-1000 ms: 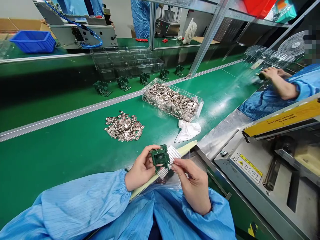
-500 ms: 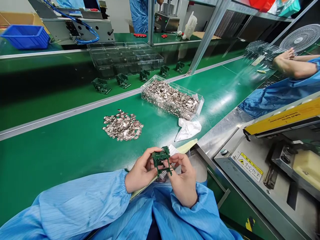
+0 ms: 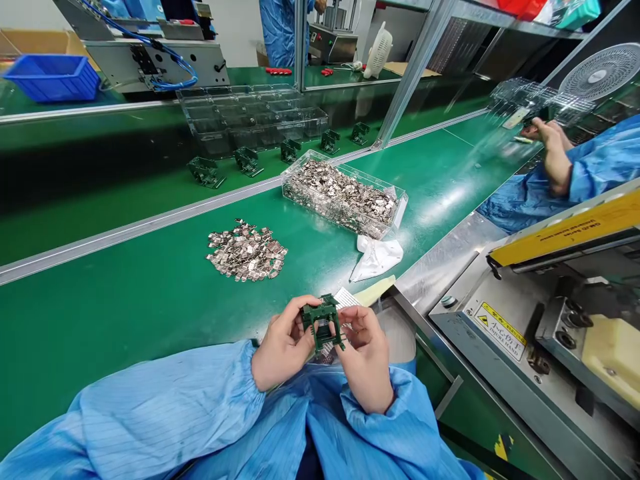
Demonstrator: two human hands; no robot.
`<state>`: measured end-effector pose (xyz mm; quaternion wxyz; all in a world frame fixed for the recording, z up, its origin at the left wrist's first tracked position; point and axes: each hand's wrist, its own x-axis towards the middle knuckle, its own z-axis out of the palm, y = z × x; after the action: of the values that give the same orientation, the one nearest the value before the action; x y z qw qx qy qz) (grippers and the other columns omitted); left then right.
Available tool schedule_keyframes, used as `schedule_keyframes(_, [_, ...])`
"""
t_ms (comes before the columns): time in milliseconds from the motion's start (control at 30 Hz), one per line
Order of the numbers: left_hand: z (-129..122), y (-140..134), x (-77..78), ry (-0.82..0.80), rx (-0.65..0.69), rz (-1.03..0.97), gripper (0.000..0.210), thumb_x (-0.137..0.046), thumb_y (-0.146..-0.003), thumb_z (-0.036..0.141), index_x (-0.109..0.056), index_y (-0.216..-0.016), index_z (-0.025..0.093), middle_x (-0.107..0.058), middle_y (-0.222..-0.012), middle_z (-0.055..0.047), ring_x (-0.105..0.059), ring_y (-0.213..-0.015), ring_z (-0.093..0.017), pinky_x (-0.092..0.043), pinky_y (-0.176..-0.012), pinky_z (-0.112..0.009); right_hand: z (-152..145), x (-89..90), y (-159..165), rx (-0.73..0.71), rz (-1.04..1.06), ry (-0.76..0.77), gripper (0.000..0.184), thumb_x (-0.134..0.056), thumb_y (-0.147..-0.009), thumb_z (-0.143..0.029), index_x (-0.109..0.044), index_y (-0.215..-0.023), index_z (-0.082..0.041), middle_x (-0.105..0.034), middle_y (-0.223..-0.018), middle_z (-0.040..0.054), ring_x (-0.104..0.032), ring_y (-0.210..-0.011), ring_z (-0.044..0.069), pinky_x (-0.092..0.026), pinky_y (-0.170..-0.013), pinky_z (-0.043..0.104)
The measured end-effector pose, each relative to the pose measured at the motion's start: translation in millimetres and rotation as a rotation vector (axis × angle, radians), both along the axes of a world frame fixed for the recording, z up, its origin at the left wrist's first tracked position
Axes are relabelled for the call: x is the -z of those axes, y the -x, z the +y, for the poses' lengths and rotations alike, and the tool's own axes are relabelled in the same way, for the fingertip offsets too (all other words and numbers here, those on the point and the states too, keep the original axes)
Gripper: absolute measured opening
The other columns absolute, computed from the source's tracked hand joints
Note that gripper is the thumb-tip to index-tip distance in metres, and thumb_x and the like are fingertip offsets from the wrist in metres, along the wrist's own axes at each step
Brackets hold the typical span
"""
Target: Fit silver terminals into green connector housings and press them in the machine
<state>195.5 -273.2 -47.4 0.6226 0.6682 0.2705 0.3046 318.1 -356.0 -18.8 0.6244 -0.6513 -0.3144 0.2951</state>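
In the head view, a green plastic part (image 3: 320, 311) sits at the lower middle of the frame, between the person's two bare hands. The left hand (image 3: 280, 350) has its thumb and fingers clamped on the part's left side. The right hand (image 3: 367, 363) is against its right side, thumb and fingertips near one another; whether they pinch the part or some small piece on it, I cannot tell. Just behind the part, partly hidden, is a white lined sheet (image 3: 345, 297), with a pale yellow strip (image 3: 377, 291) beside it.

Near the centre, a loose pile of small metal pieces (image 3: 249, 253) lies on the green table (image 3: 125, 300). To its upper right, a clear box (image 3: 401, 215) holds many more pieces, and a crumpled white cloth (image 3: 376, 259) lies just below the box. Across the upper middle runs a row of five similar green parts (image 3: 207, 172), by a clear tray (image 3: 210, 133). A blue bin (image 3: 53, 77) is at upper left. At upper right are a co-worker's hand (image 3: 555, 150) and a fan (image 3: 595, 75); a machine (image 3: 450, 327) fills the lower right.
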Motion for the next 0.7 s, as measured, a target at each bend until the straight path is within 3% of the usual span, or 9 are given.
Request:
schedule_keyframes(300, [-4.1, -0.7, -4.8, 0.002, -0.024, 0.018, 0.035, -0.058, -0.089, 0.035, -0.053, -0.118, 0.018, -0.058, -0.073, -0.001, -0.053, -0.061, -0.011, -0.044, -0.054, -0.020, 0.9, -3.6, -2.5, -0.034, 0.187, -0.025, 0.024, -0.077, -0.072, -0.030, -0.058, -0.083, -0.020, -0.060, -0.074, -0.0010, -0.056, -0.063, 0.012, -0.048, -0.054, 0.020])
schedule_keyframes(567, [-8.7, 1.8, -9.3, -0.082, 0.001, 0.077, 0.026, -0.054, -0.090, 0.025, -0.052, -0.115, 0.020, -0.051, -0.068, 0.003, -0.045, -0.056, -0.009, -0.039, -0.053, -0.019, 0.7, -2.1, 1.8, -0.052, 0.326, -0.071, 0.037, -0.079, -0.068, -0.024, -0.042, -0.070, -0.022, -0.054, -0.066, -0.0049, -0.049, -0.058, 0.010, -0.042, -0.054, 0.020])
schedule_keyframes(700, [-12.0, 3.0, -10.8, -0.106, 0.046, 0.089, 0.027, -0.055, -0.089, 0.024, -0.052, -0.116, 0.021, -0.048, -0.066, 0.004, -0.042, -0.052, -0.008, -0.037, -0.050, -0.018, -11.7, 0.6, -0.2, -0.057, 0.304, -0.061, 0.034, -0.078, -0.070, -0.029, -0.046, -0.073, -0.022, -0.053, -0.066, -0.0046, -0.049, -0.058, 0.011, -0.043, -0.053, 0.021])
